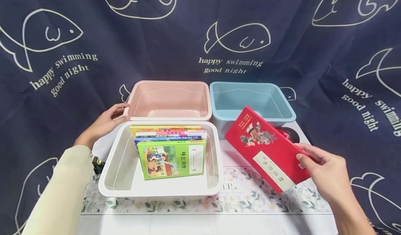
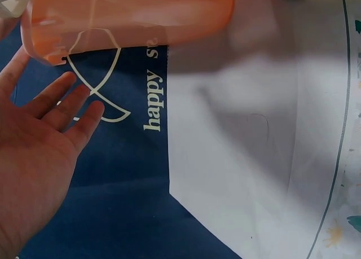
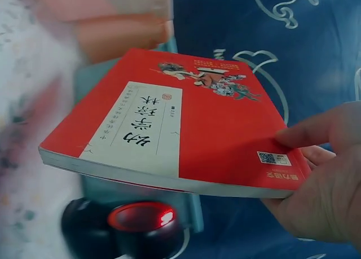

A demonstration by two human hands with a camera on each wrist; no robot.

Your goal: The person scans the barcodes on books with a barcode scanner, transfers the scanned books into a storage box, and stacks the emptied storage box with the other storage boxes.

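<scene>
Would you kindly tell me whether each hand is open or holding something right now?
Left hand: open, at the pink bin.
Right hand: holding the red book.

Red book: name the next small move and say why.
Probably swing the red book left over the white bin: the right hand holds it by one end, outside that bin, and the books there stand in a row with room in front.

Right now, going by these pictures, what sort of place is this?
Probably a staged indoor tabletop, though the room beyond is hidden: a dark fish-print curtain hangs behind, and a white bin holding books stands on a floral tablecloth.
</scene>
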